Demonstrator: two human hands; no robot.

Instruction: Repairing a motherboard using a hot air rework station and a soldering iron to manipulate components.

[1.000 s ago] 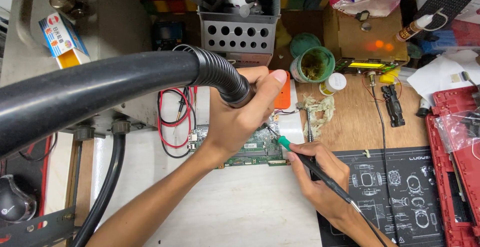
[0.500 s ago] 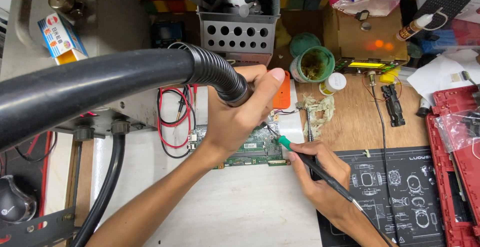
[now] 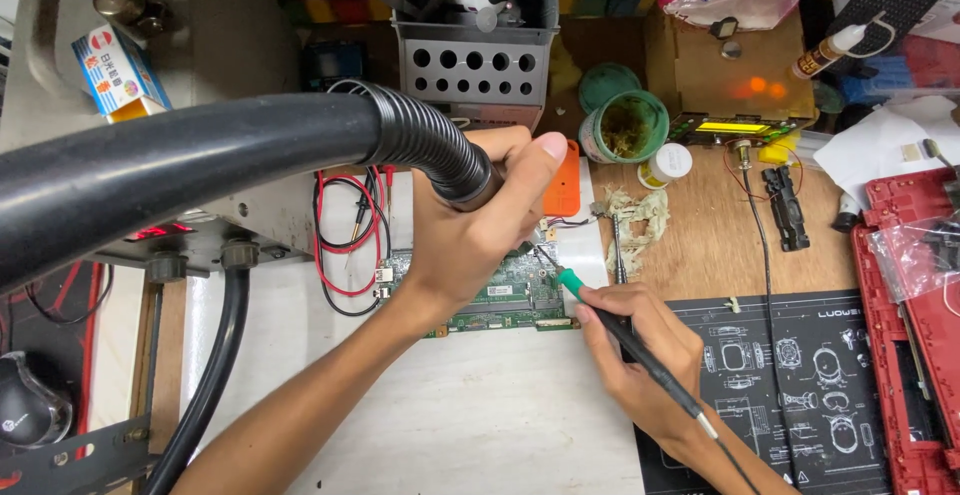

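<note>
My left hand [image 3: 480,225] grips the nozzle end of a thick black ribbed hose [image 3: 300,150] that sweeps in from the left, and holds it just above a green circuit board [image 3: 500,300] lying on the white bench top. To the right, my right hand [image 3: 635,355] holds a slim black soldering iron [image 3: 640,350] with a green collar, like a pen. Its tip points up-left to the board's upper right edge, close under my left fingers. A black cable trails from the iron toward the lower right.
Red and black probe leads [image 3: 345,225] lie left of the board. Behind stand a perforated grey metal tool holder [image 3: 475,65], a green tin of brass wool [image 3: 625,125] and an orange block [image 3: 563,180]. A black printed work mat [image 3: 800,385] and a red case [image 3: 905,335] lie right.
Both hands stay almost still. The hose nozzle and the iron tip keep their places over the board.
</note>
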